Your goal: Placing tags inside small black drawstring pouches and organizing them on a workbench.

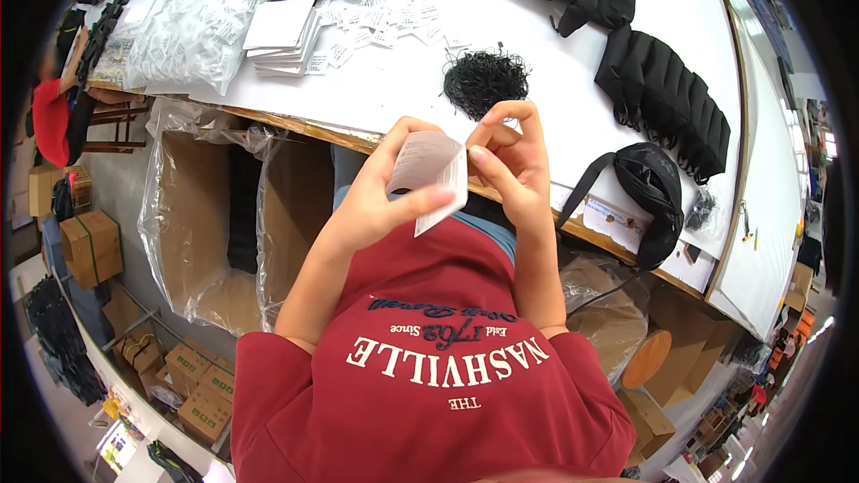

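While left fingers [419,205] pinch a bowed paper stack [431,162], right fingers [499,173] (cannot tell if pinching) curl beside its corner.

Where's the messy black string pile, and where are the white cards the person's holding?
Black string pile [486,83]: head view, middle of the tangle.
White cards [425,161]: head view, the broad face between the hands.

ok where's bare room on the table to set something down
Bare table lies between the strings and pouches, and between the loose labels and front edge, beyond the left hand. It is crowded at left, with the plastic bag beside the card stack, and at front right around the black bag.
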`<act>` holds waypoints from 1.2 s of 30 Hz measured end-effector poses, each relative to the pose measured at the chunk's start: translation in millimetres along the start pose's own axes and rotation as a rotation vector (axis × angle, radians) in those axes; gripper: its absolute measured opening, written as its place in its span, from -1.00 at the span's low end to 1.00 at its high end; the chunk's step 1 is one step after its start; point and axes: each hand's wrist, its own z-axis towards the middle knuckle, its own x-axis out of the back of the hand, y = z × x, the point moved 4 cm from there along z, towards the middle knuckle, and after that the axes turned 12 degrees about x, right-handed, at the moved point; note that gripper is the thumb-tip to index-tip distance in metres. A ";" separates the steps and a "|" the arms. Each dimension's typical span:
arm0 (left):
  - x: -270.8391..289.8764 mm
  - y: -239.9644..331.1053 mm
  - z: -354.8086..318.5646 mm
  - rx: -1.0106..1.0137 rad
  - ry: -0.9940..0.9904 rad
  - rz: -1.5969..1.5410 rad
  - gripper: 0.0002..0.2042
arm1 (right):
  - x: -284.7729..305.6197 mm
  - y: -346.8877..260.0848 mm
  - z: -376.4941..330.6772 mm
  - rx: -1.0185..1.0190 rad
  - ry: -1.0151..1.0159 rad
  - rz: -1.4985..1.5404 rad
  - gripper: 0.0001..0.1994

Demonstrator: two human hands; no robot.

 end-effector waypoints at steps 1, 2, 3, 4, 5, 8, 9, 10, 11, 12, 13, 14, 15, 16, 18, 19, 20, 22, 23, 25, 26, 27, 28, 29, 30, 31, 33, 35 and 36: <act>-3.1 5.2 -3.3 -0.054 0.030 0.108 -0.51 | 3.7 -0.8 0.2 0.062 0.066 -0.086 -0.68; -5.9 9.6 -5.2 -0.107 0.059 0.216 -0.40 | 3.5 -0.4 0.0 0.061 0.065 -0.086 -0.68; -7.3 11.6 -5.2 -0.132 0.109 0.315 -0.31 | 4.2 -1.0 -0.6 0.075 0.085 -0.157 -0.69; -10.3 10.9 -5.2 -0.133 0.109 0.314 -0.31 | 4.5 -1.6 -1.3 0.089 0.105 -0.229 -0.70; -12.3 11.2 -6.7 -0.165 0.172 0.378 -0.34 | 2.3 -1.5 -2.0 0.088 0.105 -0.229 -0.70; -14.5 8.9 -6.7 -0.157 0.204 0.325 -0.44 | -0.7 -4.6 -3.2 0.108 0.147 -0.267 -0.73; -13.4 5.2 -5.9 -0.119 0.183 0.207 -0.52 | -0.8 -4.7 -4.1 0.159 0.130 -0.354 -0.73; -13.2 4.0 -5.4 -0.118 0.183 0.206 -0.52 | -1.4 -5.4 -4.7 0.210 0.114 -0.441 -0.72; -11.8 4.8 -5.3 -0.159 0.216 0.204 -0.62 | -1.6 -6.4 -6.1 0.235 0.143 -0.445 -0.73; -10.2 6.0 -4.9 -0.199 0.250 0.200 -0.72 | -2.4 -6.8 -7.0 0.233 0.143 -0.445 -0.73; -10.4 15.1 -5.3 -0.297 0.326 0.330 -0.84 | -4.4 -9.0 -7.8 0.258 0.125 -0.529 -0.70; -9.8 14.2 -4.3 -0.295 0.327 0.329 -0.84 | -6.5 -11.1 -8.4 0.283 0.107 -0.613 -0.68; -9.6 15.0 -4.7 -0.340 0.360 0.348 -0.86 | -8.2 -13.0 -8.8 0.283 0.108 -0.614 -0.68; -9.3 16.2 -5.5 -0.384 0.393 0.368 -0.87 | -11.5 -15.4 -8.7 0.309 0.090 -0.652 -0.67; -9.6 18.0 -7.1 -0.394 0.422 0.423 -0.87 | -14.1 -15.6 -8.6 0.335 0.073 -0.691 -0.66; -9.9 18.9 -8.3 -0.405 0.452 0.478 -0.87 | -14.2 -15.3 -9.3 0.373 0.076 -0.731 -0.66; -10.8 18.2 -8.4 -0.404 0.452 0.477 -0.87 | -14.8 -15.4 -9.9 0.411 0.079 -0.770 -0.66; -12.5 16.7 -8.2 -0.419 0.490 0.439 -0.86 | -15.9 -15.5 -10.8 0.445 0.091 -0.815 -0.68; -13.4 17.9 -8.2 -0.418 0.487 0.439 -0.86 | -16.9 -16.6 -11.3 0.481 0.101 -0.858 -0.69; -16.8 24.7 -10.6 -0.506 0.526 0.589 -0.83 | -19.1 -16.1 -9.4 0.504 0.134 -0.902 -0.71; -16.6 24.0 -9.7 -0.505 0.524 0.589 -0.83 | -19.1 -17.7 -8.9 0.528 0.168 -0.945 -0.74; -16.6 24.6 -11.3 -0.602 0.535 0.617 -0.80 | -18.7 -18.9 -7.5 0.527 0.167 -0.943 -0.74; -17.1 25.3 -13.5 -0.700 0.544 0.644 -0.77 | -15.2 -17.4 -4.8 0.414 0.167 -0.829 -0.74; -15.7 24.4 -14.1 -0.698 0.546 0.644 -0.77 | -11.8 -14.4 -3.5 0.302 0.167 -0.713 -0.74; -15.7 25.2 -16.0 -0.742 0.553 0.677 -0.73 | -10.5 -15.4 -4.5 0.302 0.168 -0.714 -0.74; -15.8 26.1 -17.8 -0.786 0.561 0.710 -0.70 | -9.9 -15.1 -6.2 0.279 0.155 -0.655 -0.74; -17.2 30.0 -20.1 -0.826 0.567 0.771 -0.67 | -11.4 -14.7 -8.6 0.254 0.142 -0.597 -0.73; -19.7 30.5 -21.3 -0.866 0.574 0.831 -0.64 | -14.2 -17.2 -10.7 0.318 0.171 -0.495 -0.73; -19.2 29.7 -20.7 -0.882 0.571 0.837 -0.63 | -14.3 -17.6 -11.6 0.318 0.171 -0.494 -0.73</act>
